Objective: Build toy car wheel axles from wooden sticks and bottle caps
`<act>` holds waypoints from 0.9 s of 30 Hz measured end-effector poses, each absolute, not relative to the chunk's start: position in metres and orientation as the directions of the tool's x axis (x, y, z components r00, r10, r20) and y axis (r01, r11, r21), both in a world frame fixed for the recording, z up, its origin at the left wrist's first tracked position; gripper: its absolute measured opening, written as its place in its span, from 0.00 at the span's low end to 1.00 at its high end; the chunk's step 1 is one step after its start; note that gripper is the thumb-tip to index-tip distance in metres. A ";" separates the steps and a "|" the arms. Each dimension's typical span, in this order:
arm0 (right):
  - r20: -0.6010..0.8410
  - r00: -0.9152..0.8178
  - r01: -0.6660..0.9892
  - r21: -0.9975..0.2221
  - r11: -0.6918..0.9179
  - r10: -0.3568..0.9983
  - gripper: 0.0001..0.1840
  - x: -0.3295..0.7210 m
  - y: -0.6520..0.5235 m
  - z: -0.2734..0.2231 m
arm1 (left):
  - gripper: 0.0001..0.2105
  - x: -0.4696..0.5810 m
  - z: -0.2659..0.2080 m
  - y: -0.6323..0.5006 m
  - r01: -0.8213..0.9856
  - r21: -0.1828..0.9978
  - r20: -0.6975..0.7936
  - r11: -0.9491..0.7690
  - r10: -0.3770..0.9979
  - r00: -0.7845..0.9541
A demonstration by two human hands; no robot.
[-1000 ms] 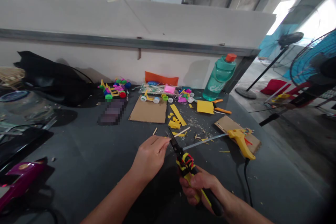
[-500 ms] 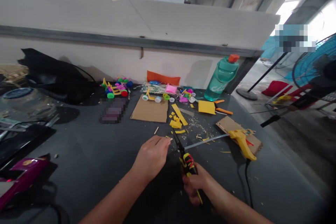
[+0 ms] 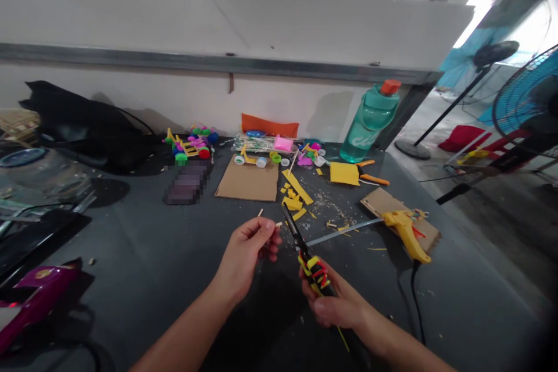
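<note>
My left hand is closed in a pinch, with the pale tip of a small wooden stick showing at the thumb and index finger. My right hand is wrapped round long-nose pliers with black, yellow and red handles. Their dark jaws look closed, point away from me and lie just right of the left fingertips. Beyond the jaws are cut yellow pieces and a yellow strip. A short wooden bit lies behind my left hand.
A yellow glue gun rests on cardboard at right, its glue stick reaching toward the pliers. Behind are a cardboard square, small toy vehicles, orange-handled scissors and a green bottle. A purple tool lies left.
My left hand has turned, now showing its thumb and curled fingers. The pliers have tilted slightly. A thin pale stick now shows by the yellow strip, and a nearby yellow piece has shifted angle.
</note>
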State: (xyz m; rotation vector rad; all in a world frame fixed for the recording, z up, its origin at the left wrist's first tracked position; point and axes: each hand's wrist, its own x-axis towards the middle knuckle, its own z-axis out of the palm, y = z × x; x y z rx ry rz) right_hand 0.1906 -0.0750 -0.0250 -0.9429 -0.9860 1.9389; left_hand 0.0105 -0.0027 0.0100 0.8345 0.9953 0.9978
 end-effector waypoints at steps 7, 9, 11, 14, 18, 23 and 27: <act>-0.201 -0.292 0.243 -0.961 -0.131 0.935 0.25 0.185 -0.076 0.007 | 0.12 0.012 0.010 -0.003 -0.382 0.841 -0.299 0.384 0.917 0.264; -0.198 -0.239 0.418 -0.904 -0.083 0.951 0.23 0.184 -0.076 0.007 | 0.12 0.013 0.010 -0.004 -0.410 0.825 -0.290 0.390 0.914 0.285; -0.164 -0.202 0.508 -0.860 -0.040 0.966 0.22 0.183 -0.076 0.005 | 0.11 0.013 0.008 -0.004 -0.430 0.814 -0.278 0.390 0.912 0.301; -0.096 -0.172 0.568 -0.823 0.019 0.980 0.22 0.183 -0.078 0.002 | 0.11 0.012 0.006 -0.004 -0.447 0.811 -0.262 0.378 0.917 0.300; -0.043 -0.163 0.618 -0.783 0.068 0.986 0.22 0.185 -0.079 -0.001 | 0.11 0.010 0.004 -0.003 -0.440 0.820 -0.249 0.367 0.920 0.303; -0.021 -0.196 0.656 -0.745 0.115 0.980 0.22 0.185 -0.080 -0.003 | 0.11 0.007 0.003 -0.002 -0.435 0.821 -0.245 0.369 0.917 0.315; -0.007 -0.232 0.660 -0.736 0.152 0.973 0.22 0.185 -0.081 -0.003 | 0.10 0.004 0.005 -0.001 -0.421 0.832 -0.218 0.361 0.911 0.350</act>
